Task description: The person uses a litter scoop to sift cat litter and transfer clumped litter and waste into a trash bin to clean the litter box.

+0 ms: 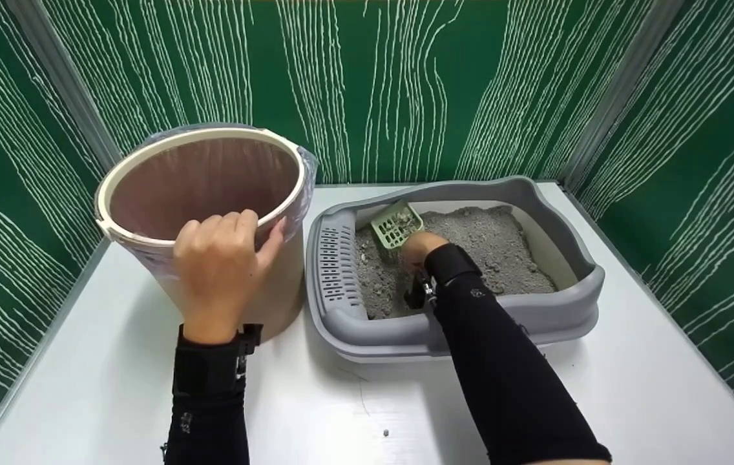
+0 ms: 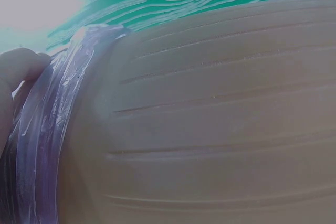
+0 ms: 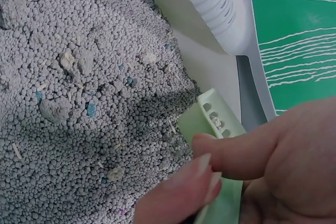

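Observation:
My left hand (image 1: 217, 271) grips the near rim of a beige trash can (image 1: 276, 284), fingers over the edge and thumb on the outside. A thin translucent bag (image 2: 60, 114) is folded over that rim, and the can leans toward me. In my right hand (image 1: 420, 248) is a light green litter scoop (image 1: 397, 225), held by its handle with curled fingers and thumb. Its slotted head carries some litter bits and sits over the grey cat litter (image 1: 490, 245) at the back left of the litter box (image 1: 503, 316). Clumps (image 3: 55, 109) lie on the litter in the right wrist view.
A slotted grey ledge (image 1: 338, 265) forms the box's left side, close beside the can. Green panels with white wavy lines (image 1: 393, 90) enclose the white table (image 1: 315, 413) at the back and sides. One small dark crumb (image 1: 386, 433) lies near the front.

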`<action>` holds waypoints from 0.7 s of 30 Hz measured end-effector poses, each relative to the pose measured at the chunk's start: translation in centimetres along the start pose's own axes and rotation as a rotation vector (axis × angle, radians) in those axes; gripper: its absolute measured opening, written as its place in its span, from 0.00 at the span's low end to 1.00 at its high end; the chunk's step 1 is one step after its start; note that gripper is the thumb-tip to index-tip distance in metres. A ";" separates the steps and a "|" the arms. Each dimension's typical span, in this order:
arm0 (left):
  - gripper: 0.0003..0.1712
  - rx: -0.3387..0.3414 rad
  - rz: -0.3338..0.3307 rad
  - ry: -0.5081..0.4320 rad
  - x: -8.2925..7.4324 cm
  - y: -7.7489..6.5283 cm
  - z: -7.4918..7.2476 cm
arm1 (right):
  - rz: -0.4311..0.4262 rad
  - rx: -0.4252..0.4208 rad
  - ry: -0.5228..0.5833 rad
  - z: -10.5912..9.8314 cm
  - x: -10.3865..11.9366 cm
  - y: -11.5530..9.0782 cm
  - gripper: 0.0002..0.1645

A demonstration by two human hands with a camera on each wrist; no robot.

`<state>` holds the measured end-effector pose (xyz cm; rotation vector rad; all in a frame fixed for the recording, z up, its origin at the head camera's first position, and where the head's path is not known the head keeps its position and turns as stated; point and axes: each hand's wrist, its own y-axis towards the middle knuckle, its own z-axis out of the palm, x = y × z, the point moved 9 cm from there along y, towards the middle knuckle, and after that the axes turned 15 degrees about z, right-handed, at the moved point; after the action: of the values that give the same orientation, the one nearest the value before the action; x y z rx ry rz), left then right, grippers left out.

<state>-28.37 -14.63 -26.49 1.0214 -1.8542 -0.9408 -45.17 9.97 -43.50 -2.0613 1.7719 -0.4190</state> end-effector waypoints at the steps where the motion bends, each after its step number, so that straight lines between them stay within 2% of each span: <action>1: 0.23 0.000 0.001 0.001 0.0 0.0 0.0 | -0.036 -0.011 -0.061 0.0 0.3 -0.1 0.23; 6: 0.24 0.004 0.003 0.001 0.0 0.0 0.0 | 0.018 0.014 0.016 -0.1 0.1 -0.1 0.23; 10: 0.24 0.011 0.004 0.000 0.0 0.0 0.0 | 0.016 0.018 0.019 -0.2 0.2 -0.3 0.21; 13: 0.24 0.010 0.002 -0.004 0.0 0.1 0.0 | 0.073 0.037 0.176 -0.3 -0.4 -0.3 0.19; 16: 0.24 0.010 0.002 -0.006 0.0 0.1 0.1 | 0.143 0.039 0.383 -0.6 -1.2 -0.2 0.17; 17: 0.24 0.011 0.002 -0.006 0.0 0.1 0.1 | 0.144 0.039 0.415 -0.7 -1.3 -0.1 0.16; 19: 0.25 0.016 0.002 -0.007 0.0 0.0 0.1 | 0.140 0.053 0.448 -0.9 -1.4 -0.2 0.15; 21: 0.25 0.018 0.000 -0.007 0.0 0.0 0.2 | 0.102 0.060 0.380 -1.2 -1.3 -0.5 0.12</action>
<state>-28.55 -14.64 -26.57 1.0304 -1.8714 -0.9298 -45.50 11.20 -42.19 -1.9346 2.0357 -0.8687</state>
